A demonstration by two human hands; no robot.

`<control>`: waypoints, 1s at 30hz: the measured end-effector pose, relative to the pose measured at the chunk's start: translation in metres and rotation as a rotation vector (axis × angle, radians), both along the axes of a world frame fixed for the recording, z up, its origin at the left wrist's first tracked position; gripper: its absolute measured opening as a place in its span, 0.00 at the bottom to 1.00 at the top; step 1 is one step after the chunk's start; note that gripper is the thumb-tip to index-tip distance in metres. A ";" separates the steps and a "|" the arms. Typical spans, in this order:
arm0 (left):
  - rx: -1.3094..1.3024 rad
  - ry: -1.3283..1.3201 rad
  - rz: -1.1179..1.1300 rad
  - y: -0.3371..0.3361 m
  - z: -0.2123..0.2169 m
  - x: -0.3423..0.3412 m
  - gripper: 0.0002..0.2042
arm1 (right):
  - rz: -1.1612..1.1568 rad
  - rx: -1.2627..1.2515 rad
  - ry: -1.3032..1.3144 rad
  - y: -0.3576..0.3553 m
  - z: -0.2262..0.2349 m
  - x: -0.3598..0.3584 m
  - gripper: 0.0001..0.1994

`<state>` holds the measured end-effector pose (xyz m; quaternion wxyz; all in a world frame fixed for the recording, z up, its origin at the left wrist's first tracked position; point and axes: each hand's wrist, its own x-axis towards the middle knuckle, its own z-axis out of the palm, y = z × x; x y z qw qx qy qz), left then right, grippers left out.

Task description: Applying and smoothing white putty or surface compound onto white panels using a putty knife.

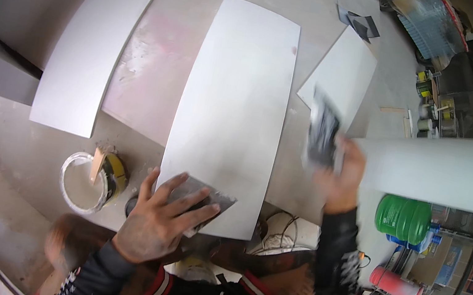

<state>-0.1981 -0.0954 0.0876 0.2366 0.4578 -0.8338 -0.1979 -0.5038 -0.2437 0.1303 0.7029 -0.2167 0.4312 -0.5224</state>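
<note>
Head view: your left hand (158, 222) presses a wide putty knife (206, 199) flat on the white panel (229, 115), at its 6 o'clock edge. Right hand (341, 174) grips a second blade (323, 134), blurred, at 3 o'clock. Keep pressure even, angle low.

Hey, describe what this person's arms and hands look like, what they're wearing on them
Both hands are bare, no gloves. The left hand is smeared with greyish dust or filler. Each forearm is covered by a tight black sleeve with white patterned print, reaching the wrist. The right hand is motion-blurred. Red and white striped trim shows near the body.
</note>
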 end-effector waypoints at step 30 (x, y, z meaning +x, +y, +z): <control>0.302 0.077 0.175 -0.052 -0.013 0.035 0.22 | 0.616 -1.031 2.108 -0.402 -0.149 -0.068 0.24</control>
